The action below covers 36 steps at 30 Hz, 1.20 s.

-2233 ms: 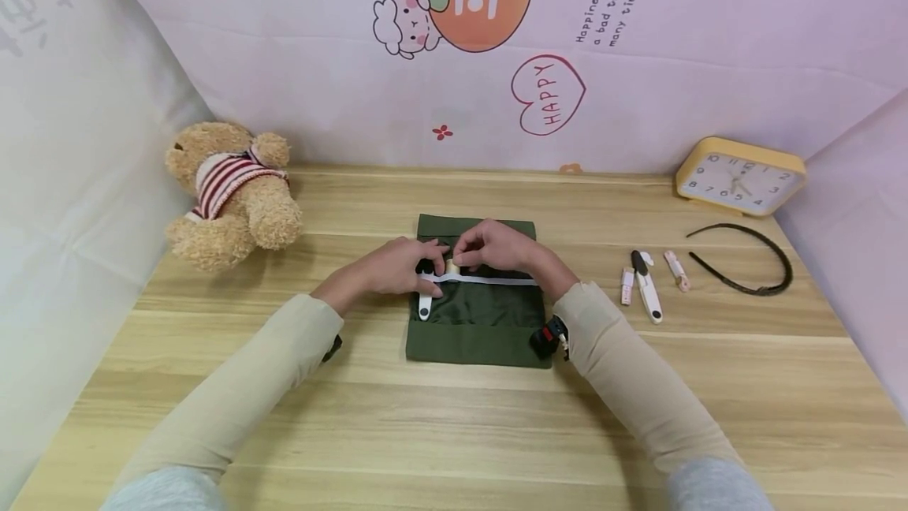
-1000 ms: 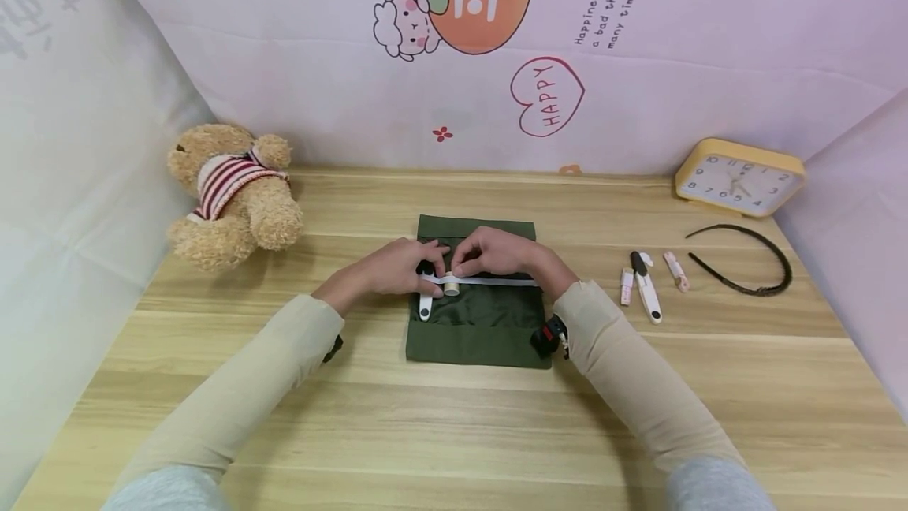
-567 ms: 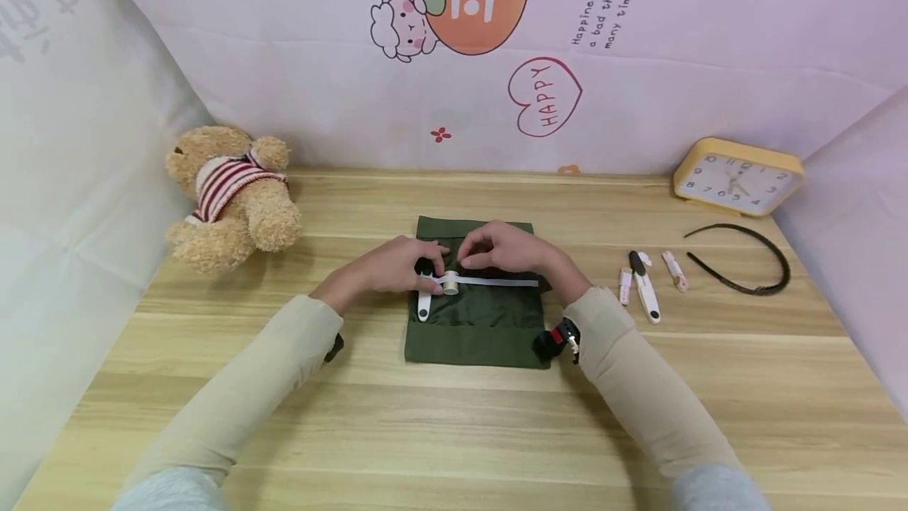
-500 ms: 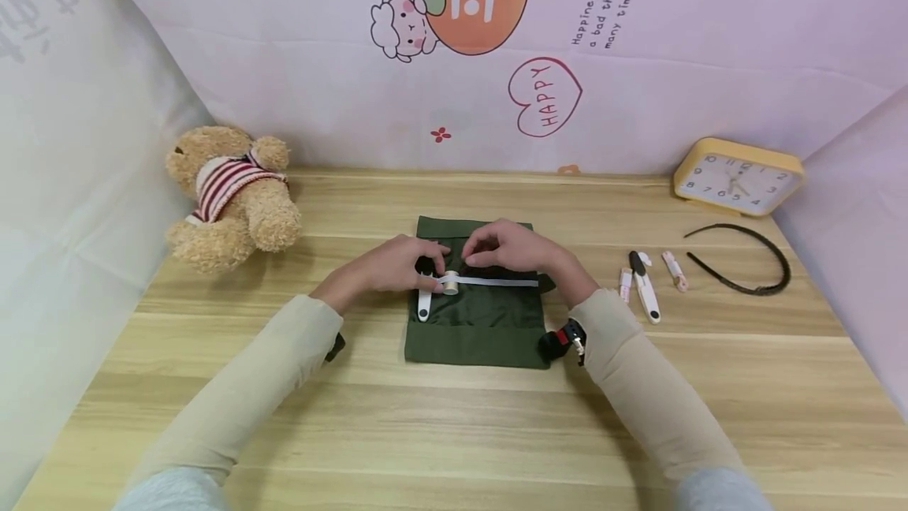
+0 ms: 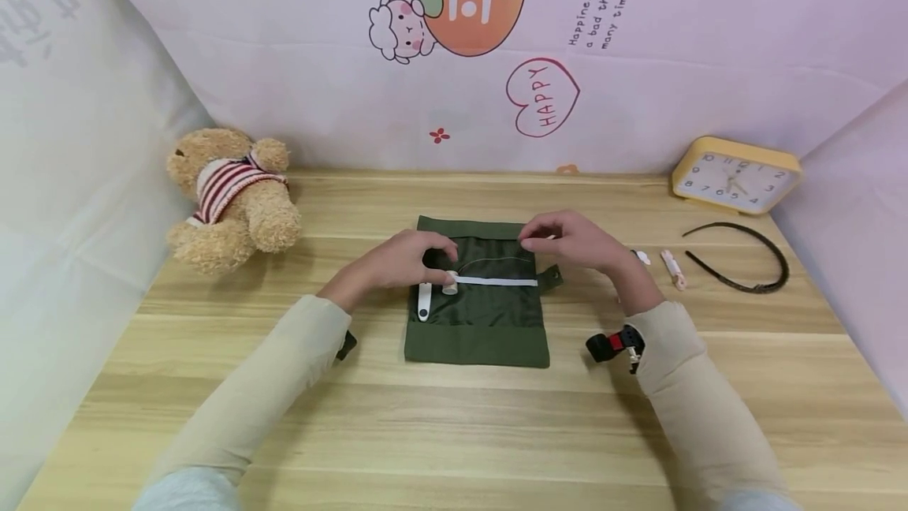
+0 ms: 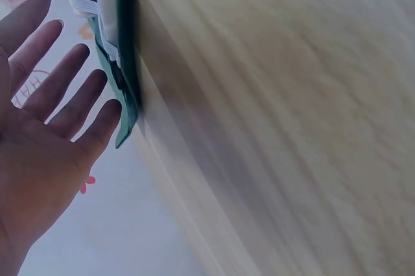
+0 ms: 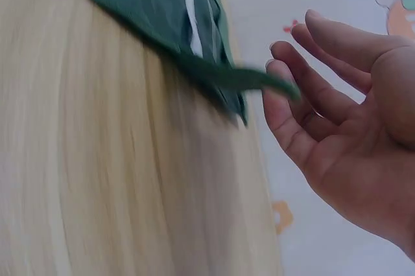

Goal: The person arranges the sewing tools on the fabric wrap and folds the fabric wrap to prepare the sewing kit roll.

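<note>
A dark green cloth pouch [image 5: 475, 345] lies unfolded on the table with a white elastic band [image 5: 496, 281] across it. Tucked under the band at its left is a small spool of pale thread [image 5: 450, 288]. From the spool a thin thread [image 5: 496, 259] curves rightward over the cloth. A slim white tool with a dark dot [image 5: 424, 302] lies left of the spool, its upper end covered by my left hand [image 5: 404, 259]. That hand has relaxed fingers, the thumb right at the spool. My right hand [image 5: 578, 243], fingers loosely bent and thumb apart, hovers over the pouch's upper right edge.
A snap tab [image 5: 550, 278] sticks out at the pouch's right. Further right lie a small pink-and-white bundle [image 5: 673, 270] and a black headband [image 5: 780, 274], below a yellow clock [image 5: 738, 176]. A teddy bear [image 5: 234, 195] lies at the back left.
The spool has come down under the band. My right hand has left it and moved right, and the loose thread now shows. My left fingers have spread away from the band.
</note>
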Each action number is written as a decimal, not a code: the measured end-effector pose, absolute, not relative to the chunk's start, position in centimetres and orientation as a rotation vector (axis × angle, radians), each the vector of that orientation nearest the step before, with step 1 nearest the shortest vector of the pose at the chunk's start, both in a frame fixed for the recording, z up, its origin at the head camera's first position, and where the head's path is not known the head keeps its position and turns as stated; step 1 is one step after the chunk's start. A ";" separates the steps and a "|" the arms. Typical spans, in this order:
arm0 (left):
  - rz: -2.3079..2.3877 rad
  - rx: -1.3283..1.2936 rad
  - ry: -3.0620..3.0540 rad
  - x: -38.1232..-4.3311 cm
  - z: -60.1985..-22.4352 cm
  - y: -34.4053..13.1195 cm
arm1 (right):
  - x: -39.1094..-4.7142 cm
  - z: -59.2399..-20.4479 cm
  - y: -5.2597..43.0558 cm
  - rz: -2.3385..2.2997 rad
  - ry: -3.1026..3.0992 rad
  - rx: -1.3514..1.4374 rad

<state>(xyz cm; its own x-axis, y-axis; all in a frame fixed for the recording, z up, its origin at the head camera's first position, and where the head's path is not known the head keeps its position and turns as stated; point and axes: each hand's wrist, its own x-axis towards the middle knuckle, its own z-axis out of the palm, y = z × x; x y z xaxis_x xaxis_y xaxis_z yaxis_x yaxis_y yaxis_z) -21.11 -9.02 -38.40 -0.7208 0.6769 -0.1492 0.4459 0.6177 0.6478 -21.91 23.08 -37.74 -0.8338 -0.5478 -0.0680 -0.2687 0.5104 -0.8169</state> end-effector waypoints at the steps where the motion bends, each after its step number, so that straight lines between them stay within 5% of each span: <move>1: 0.832 0.902 2.467 -21.1 -38.4 -8.9 | -21.8 -37.7 23.6 -1.236 2.453 -0.678; 36: 0.686 1.027 2.419 -21.5 -39.2 -8.0 | -18.1 -37.7 36.9 -1.061 2.686 -0.160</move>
<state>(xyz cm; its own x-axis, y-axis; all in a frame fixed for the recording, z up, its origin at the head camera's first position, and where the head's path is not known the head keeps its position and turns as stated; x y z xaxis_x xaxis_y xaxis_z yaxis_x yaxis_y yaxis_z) -21.55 -8.03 -39.16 -0.6374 0.7478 -0.1856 0.5392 0.6050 0.5859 -18.11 36.91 -37.66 -0.9631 -0.1917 -0.1889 -0.0108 0.7288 -0.6846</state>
